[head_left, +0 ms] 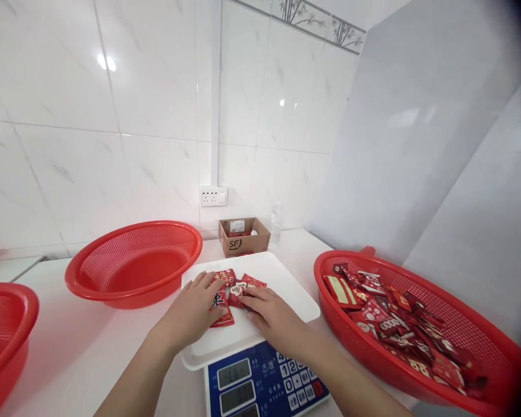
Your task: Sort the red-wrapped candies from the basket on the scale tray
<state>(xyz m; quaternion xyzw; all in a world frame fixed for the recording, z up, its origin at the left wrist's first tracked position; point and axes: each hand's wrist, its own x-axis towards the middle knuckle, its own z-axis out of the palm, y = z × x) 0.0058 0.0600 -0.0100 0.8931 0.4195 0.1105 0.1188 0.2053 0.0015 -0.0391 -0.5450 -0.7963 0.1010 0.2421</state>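
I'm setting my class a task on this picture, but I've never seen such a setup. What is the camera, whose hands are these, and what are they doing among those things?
There is no machine arm here: a person works bare-handed. The single picture comes from a camera worn on their head, looking forward and down.

On the table stands a scale with a white tray. The left hand and right hand both touch red packets on that tray; how firmly they grip is unclear.

At the right, a red basket holds many more packets. Two other red baskets stand at the left. Beyond the tray are a box and a clear bottle.
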